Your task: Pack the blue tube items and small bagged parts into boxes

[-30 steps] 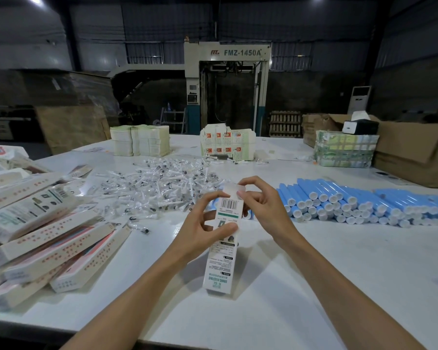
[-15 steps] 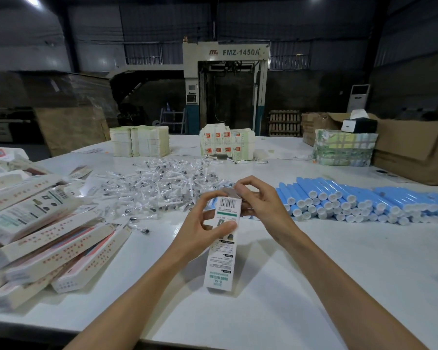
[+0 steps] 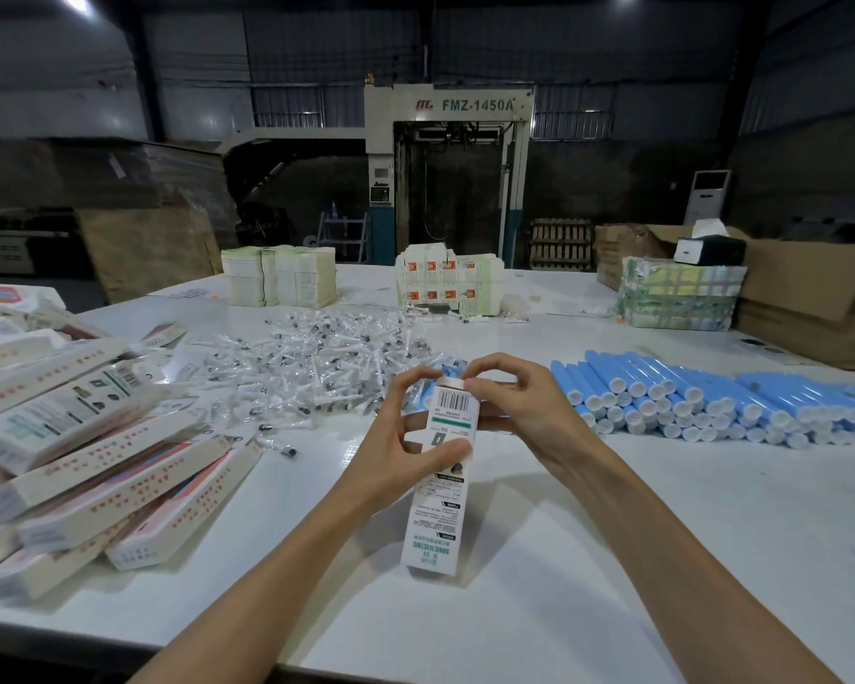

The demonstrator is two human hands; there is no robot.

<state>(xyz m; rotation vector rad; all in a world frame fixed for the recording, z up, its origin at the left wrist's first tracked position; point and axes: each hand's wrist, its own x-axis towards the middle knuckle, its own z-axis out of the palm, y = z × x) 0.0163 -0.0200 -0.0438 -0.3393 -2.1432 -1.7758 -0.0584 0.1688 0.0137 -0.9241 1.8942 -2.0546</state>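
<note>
Boxes [image 3: 95, 461] lie piled on the bench [image 3: 613, 560] at left, small bagged parts [image 3: 317, 367] heaped beyond. At centre the left hand [image 3: 391, 471] grips a nearly upright box [image 3: 438, 515], fingers [image 3: 406, 387] curled round it; the right hand [image 3: 529, 417] pinches its top end. Blue tubes [image 3: 712, 402] lie stacked at right.

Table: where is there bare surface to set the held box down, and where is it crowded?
Bare table lies on the near right, between the right forearm and the blue tubes, and between the left forearm and the stacked boxes. Crowded: bagged parts in the middle beyond the held box, tubes right, boxes left.
</note>
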